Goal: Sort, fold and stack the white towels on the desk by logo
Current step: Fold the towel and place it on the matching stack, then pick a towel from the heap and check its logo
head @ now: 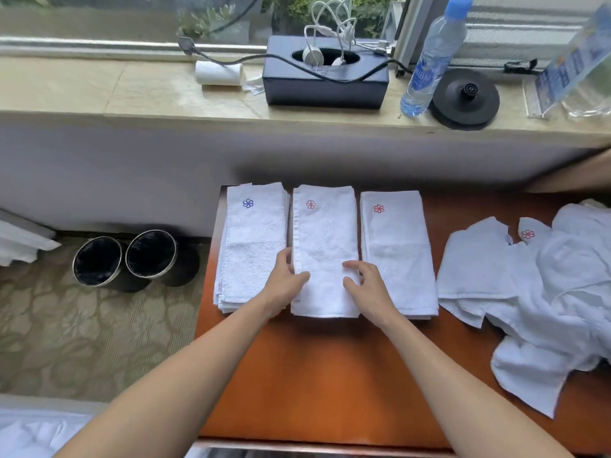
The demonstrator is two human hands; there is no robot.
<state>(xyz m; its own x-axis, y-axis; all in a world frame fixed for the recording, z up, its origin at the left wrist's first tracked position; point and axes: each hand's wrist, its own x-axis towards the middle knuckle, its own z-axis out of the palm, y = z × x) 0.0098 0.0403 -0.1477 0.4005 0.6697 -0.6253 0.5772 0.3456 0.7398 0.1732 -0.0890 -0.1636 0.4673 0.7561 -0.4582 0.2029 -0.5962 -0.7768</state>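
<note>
Three stacks of folded white towels lie side by side at the back of the orange-brown desk (330, 375). The left stack (253, 246) shows a blue flower logo, the middle stack (325, 233) a pale red one, the right stack (396, 252) a red one. My left hand (286, 284) holds the left edge of the middle stack's top towel, thumb on top and fingers along its side. My right hand (365, 287) rests on that towel's right part, with forefinger and thumb lying on the cloth. A heap of unfolded white towels (545, 299) covers the desk's right side, one red logo showing.
Behind the desk runs a stone windowsill with a dark tissue box (325, 77) full of cables, a rolled towel (219, 73), a water bottle (433, 57) and a kettle base (465, 97). Two black bins (125, 259) stand on the carpet left of the desk.
</note>
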